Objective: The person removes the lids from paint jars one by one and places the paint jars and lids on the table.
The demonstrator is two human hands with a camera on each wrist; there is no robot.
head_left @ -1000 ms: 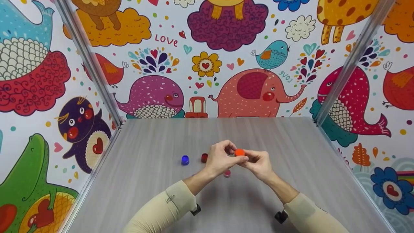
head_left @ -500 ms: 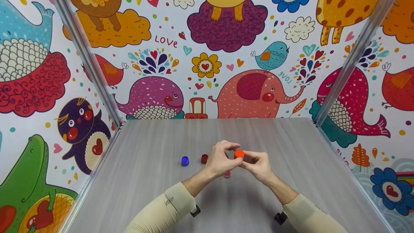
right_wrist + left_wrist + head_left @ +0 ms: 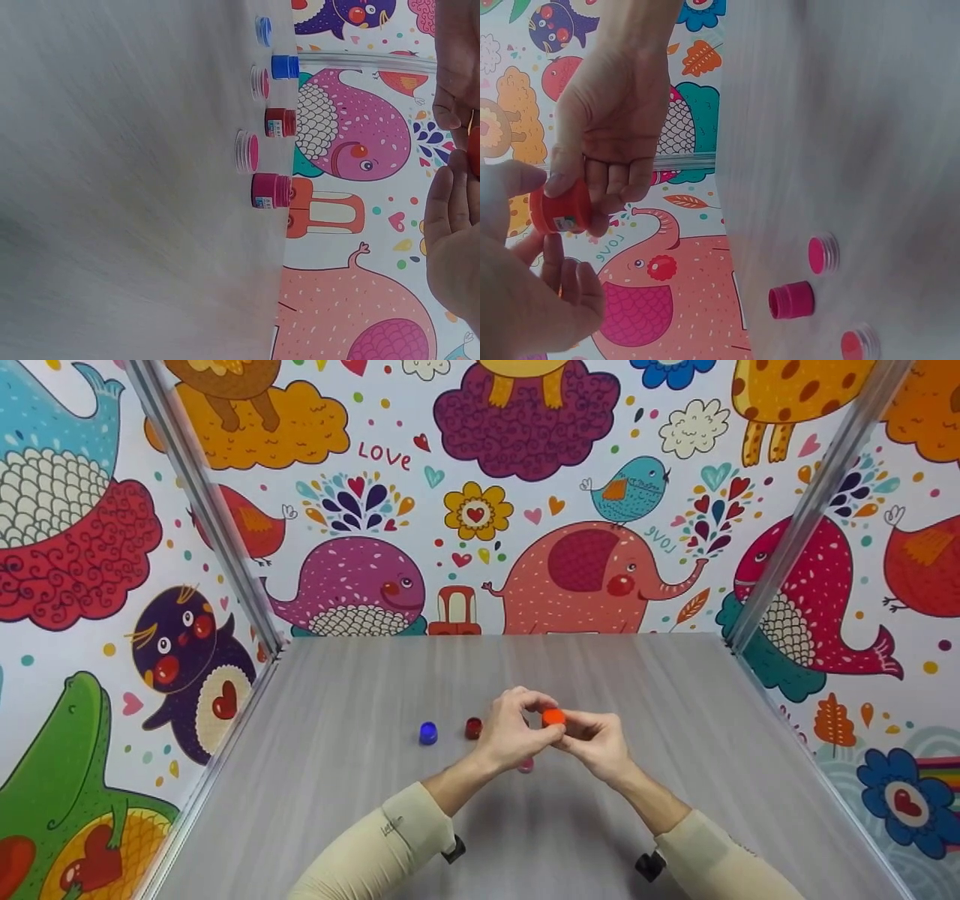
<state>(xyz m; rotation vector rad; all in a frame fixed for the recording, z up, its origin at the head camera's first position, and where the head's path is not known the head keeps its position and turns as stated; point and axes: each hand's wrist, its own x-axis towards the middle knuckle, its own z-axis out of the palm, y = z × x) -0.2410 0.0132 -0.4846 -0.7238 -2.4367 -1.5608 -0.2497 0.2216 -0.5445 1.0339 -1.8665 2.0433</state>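
Observation:
A small orange paint jar [image 3: 553, 718] is held up above the table between both hands, its bright orange top facing the head camera. My left hand [image 3: 514, 727] pinches the top end with thumb and forefinger. From the other side, my right hand [image 3: 604, 739] grips the body of the jar. In the left wrist view the right thumb [image 3: 557, 184] lies across the jar beside a small label, while the other left fingers [image 3: 574, 281] curl loosely underneath. Only a sliver of the jar shows at the right wrist view's edge.
On the grey table [image 3: 360, 810] stand a blue jar [image 3: 428, 733], a dark red jar [image 3: 473, 727] and a pink jar [image 3: 266, 191]. Their round lids lie nearer the person: a blue lid [image 3: 264, 31], a red-pink lid [image 3: 260, 82] and a pink lid [image 3: 247, 152]. Patterned walls enclose the table.
The left forefinger lifted away from the jar's top half a second ago and is now back close against it. The jar and right hand have barely moved.

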